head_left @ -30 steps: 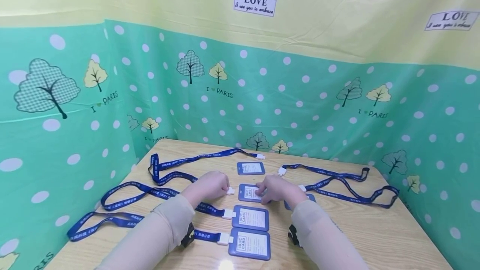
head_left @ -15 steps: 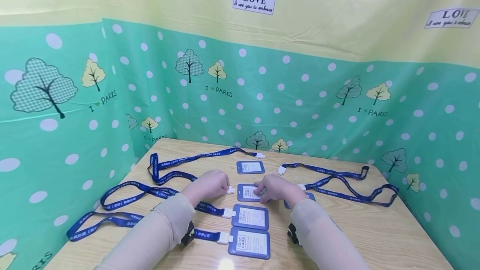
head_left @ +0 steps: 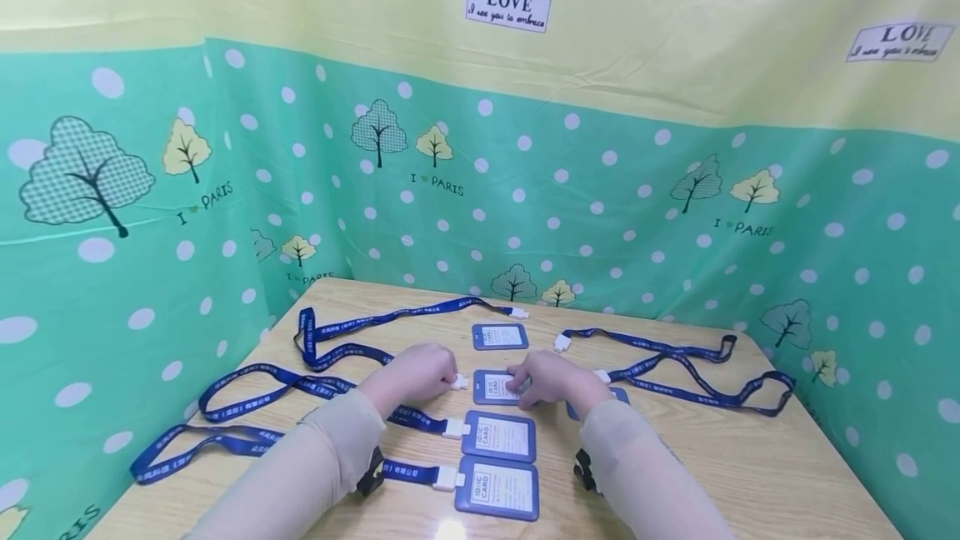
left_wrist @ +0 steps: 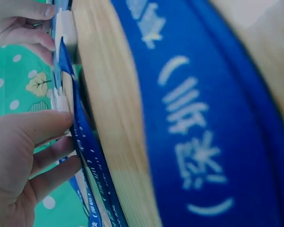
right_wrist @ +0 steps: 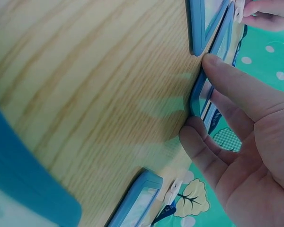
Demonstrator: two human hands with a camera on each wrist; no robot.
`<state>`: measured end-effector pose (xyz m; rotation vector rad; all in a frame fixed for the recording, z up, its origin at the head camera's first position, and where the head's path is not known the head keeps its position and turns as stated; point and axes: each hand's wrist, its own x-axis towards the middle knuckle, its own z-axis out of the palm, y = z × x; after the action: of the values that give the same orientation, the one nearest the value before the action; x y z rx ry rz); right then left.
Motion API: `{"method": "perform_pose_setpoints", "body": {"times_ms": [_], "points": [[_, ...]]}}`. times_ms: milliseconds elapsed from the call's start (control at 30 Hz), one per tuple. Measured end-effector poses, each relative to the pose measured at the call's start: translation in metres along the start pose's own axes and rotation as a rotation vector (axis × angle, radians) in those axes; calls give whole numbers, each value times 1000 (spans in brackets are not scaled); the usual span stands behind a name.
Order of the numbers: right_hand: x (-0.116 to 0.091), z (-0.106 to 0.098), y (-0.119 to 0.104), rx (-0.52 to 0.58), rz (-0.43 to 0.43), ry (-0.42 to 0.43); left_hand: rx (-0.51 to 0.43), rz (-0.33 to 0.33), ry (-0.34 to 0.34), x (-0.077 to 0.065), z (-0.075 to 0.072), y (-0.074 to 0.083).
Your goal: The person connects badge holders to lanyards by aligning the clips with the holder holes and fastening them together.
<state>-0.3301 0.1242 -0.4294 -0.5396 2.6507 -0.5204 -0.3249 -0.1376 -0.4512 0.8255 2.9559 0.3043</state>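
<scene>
My left hand [head_left: 422,372] pinches the white plastic clip [head_left: 460,382] of a blue printed lanyard [left_wrist: 87,156] between thumb and fingers. Just right of that clip lies a blue ID card holder [head_left: 491,387], its slotted end toward the clip. My right hand [head_left: 551,377] grips this holder by its right end and covers that end in the head view. In the right wrist view the thumb [right_wrist: 215,66] presses the holder's long edge, with curled fingers around the far corner. A small gap shows between clip and holder in the head view.
Nearer me, two card holders [head_left: 498,437] [head_left: 497,487] lie joined to lanyards running left. A loose holder [head_left: 500,337] lies farther back beside a lanyard clip [head_left: 519,314]. To the right, another holder [head_left: 619,395] is partly hidden by my wrist, near more lanyards [head_left: 697,394]. A patterned curtain [head_left: 570,215] surrounds the wooden table [head_left: 780,473].
</scene>
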Motion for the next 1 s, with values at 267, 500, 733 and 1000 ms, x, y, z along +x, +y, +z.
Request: {"method": "perform_pose_setpoints", "body": {"times_ms": [267,500,733,1000], "points": [[1,1,-1,-9,-8,7,-22,8,27,-2,0,-3],[0,2,-1,-6,-1,9,-64,-7,0,-2,0,-4],[0,2,0,-11,-7,11,-87,-30,-22,-1,-3,-3],[1,1,2,-25,-17,4,-74,-18,-15,1,-3,-3]]}}
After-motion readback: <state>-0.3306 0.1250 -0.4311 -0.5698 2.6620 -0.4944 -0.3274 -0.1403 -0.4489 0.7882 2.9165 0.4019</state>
